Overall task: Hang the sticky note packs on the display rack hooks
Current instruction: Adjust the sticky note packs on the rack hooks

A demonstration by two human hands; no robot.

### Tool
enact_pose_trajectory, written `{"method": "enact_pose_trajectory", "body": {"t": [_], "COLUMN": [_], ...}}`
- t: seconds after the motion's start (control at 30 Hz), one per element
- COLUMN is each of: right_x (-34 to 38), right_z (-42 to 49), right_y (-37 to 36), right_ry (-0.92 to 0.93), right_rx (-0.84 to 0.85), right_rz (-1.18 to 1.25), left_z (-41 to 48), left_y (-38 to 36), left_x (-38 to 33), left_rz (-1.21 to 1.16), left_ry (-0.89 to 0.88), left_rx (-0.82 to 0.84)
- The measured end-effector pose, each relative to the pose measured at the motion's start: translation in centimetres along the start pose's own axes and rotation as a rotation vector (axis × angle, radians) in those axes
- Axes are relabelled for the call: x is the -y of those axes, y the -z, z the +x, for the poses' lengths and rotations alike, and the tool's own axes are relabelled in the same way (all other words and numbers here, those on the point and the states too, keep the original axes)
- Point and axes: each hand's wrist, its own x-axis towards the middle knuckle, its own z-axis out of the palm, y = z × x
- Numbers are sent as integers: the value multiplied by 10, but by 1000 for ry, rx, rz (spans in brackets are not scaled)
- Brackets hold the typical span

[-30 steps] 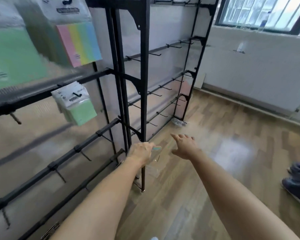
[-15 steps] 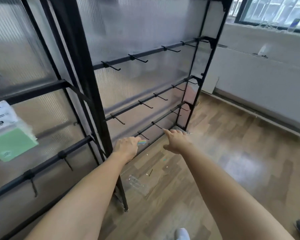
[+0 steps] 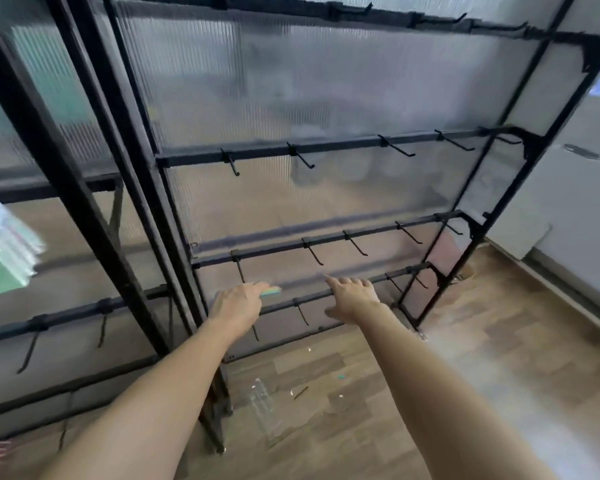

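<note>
1. My left hand (image 3: 238,306) is curled over a sticky note pack (image 3: 271,291). Only the pack's coloured edge shows past the knuckles, close to the lower left corner of this bay of the display rack (image 3: 187,216).
2. My right hand (image 3: 354,295) is spread wide and holds nothing, its fingertips at the lowest rail (image 3: 312,298). I judge it is there to steady a hook while the left threads the pack on.
3. The hooks (image 3: 355,244) in this bay are bare. The nearest hook (image 3: 302,315), between my hands, looks the likeliest target.
4. A blurred green pack (image 3: 0,268) already hangs near the rack's left edge.
5. A clear wrapper (image 3: 262,407) lies on the floor by the rack's foot.
</note>
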Motion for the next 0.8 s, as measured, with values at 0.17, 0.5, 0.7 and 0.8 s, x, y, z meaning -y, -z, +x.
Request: {"method": "enact_pose_trajectory", "body": {"t": [0.17,0.5,0.7,0.8], "right_x": [1,-17,-39,-47], "right_z": [39,88,112,123], "right_y": [19,42,56,62], "right_ry": [106,257,363,338], "right_rx": [-30,-42,-44,-2], "right_rz": [-20,-4,137,443], "left_z": [20,52,63,70], "left_y": [10,20,20,19], "left_x": [1,-13,-40,-54], "left_rz": [4,-40,-34,-79], "left_ry": [33,87,153,163], "left_rx": [-60,-171,-253,-304]}}
